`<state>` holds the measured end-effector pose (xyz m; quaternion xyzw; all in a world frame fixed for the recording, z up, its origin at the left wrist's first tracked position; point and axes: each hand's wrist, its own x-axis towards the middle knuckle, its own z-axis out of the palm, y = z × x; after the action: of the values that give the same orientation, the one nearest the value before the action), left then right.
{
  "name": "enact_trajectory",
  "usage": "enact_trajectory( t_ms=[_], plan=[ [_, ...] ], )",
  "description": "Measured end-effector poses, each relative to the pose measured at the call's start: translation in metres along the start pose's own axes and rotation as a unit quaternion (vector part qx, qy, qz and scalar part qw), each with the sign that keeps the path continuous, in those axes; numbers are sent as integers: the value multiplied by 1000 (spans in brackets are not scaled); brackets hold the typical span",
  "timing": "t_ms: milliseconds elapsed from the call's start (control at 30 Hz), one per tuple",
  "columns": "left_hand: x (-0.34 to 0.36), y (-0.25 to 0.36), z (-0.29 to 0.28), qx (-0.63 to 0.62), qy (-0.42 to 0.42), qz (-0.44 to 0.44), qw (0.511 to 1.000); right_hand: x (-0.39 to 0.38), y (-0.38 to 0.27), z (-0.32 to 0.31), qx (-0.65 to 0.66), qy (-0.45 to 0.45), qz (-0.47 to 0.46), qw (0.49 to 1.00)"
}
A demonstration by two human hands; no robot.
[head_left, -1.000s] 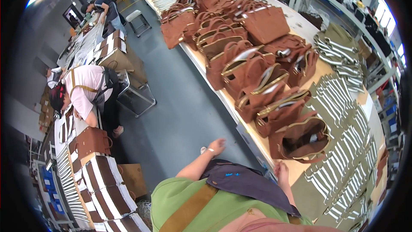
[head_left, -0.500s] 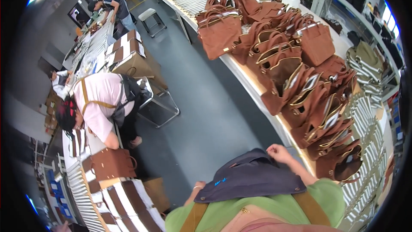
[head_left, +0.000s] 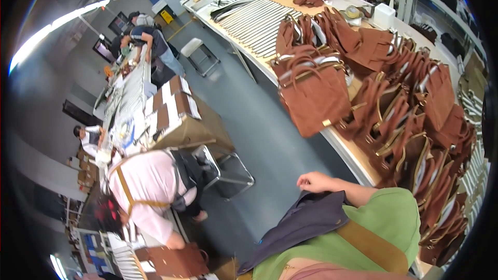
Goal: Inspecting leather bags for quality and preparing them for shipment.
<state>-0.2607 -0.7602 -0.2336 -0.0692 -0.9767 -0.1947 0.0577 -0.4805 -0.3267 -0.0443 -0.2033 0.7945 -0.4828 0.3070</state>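
My right hand (head_left: pixel 313 181) is raised in front of my dark apron (head_left: pixel 303 228), over the grey floor. Its fingers curl loosely inward, and nothing shows in them. My left hand is out of view. To the right of my right arm, a long table (head_left: pixel 340 148) carries a heap of brown leather handbags (head_left: pixel 394 150). Nearest to the aisle edge, one handbag (head_left: pixel 316 96) with two handles sits apart from my hand. Several bags in the heap stand open at the top, with white stuffing showing.
At lower left a person (head_left: pixel 148 186) in a pink shirt bends over a brown leather piece (head_left: pixel 176 260). A metal-framed stool (head_left: pixel 228 173) stands behind them, another stool (head_left: pixel 194 52) farther up the aisle. A box (head_left: pixel 202 129) bears brown and white panels. Rows of strips (head_left: pixel 259 18) cover the far table.
My view has swung, so the handbags and the co-worker appear lower in it. My right hand has come left across my front. My left hand has left the view.
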Motion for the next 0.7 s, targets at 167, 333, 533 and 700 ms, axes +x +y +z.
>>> enact_trajectory(
  t_ms=[167, 333, 533, 700],
  plan=[
    [147, 36, -82, -35, 73, 183, 980, 86, -66, -104, 119, 220, -84, 965],
    [317, 27, 5, -526, -144, -360, 757, 137, -65, -182, 317, 404, -92, 853],
    [640, 169, -74, -419, -49, 38, 906, 167, -69, -223, 427, 540, -63, 722],
    [768, 301, -116, -283, -140, 390, 865, 198, -82, -222, 482, 645, -74, 588]
  ],
)
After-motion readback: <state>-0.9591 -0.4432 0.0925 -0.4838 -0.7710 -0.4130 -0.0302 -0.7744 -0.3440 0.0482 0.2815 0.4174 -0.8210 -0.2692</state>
